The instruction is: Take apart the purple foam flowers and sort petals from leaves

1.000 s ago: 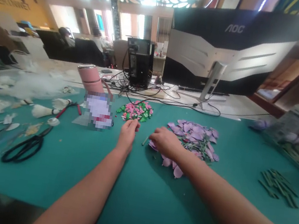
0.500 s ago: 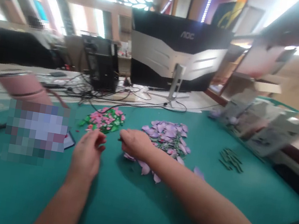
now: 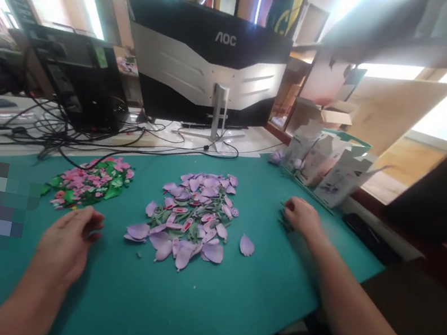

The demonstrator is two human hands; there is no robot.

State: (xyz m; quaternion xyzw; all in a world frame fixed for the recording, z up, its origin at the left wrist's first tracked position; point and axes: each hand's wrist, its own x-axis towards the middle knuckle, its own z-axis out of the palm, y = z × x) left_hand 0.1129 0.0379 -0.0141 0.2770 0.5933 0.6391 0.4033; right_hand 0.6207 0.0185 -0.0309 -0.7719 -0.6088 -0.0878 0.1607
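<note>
My left hand (image 3: 71,239) hovers over the green mat (image 3: 165,312), just in front of a pile of pink flowers and green leaves (image 3: 90,179); its fingers are curled, and whether they hold anything is hidden. Over on the right, my right hand (image 3: 300,213) reaches down to the dark green sticks (image 3: 285,223), fingers closed around something I cannot make out. Between the hands lies a heap of lilac petals with grey-green stems (image 3: 194,214). One loose lilac petal (image 3: 247,246) rests to the right of that heap.
Behind the mat stand a large monitor (image 3: 206,67) and a black computer case (image 3: 79,80), with tangled cables (image 3: 58,131) near the pink pile. Open white boxes (image 3: 345,173) stand at the back right, beside a black flat object (image 3: 370,238). The mat's edge runs along the lower right.
My right hand has moved from near my left hand, across the lilac heap, to the green sticks. The view has turned right. My left hand remains near the pink pile.
</note>
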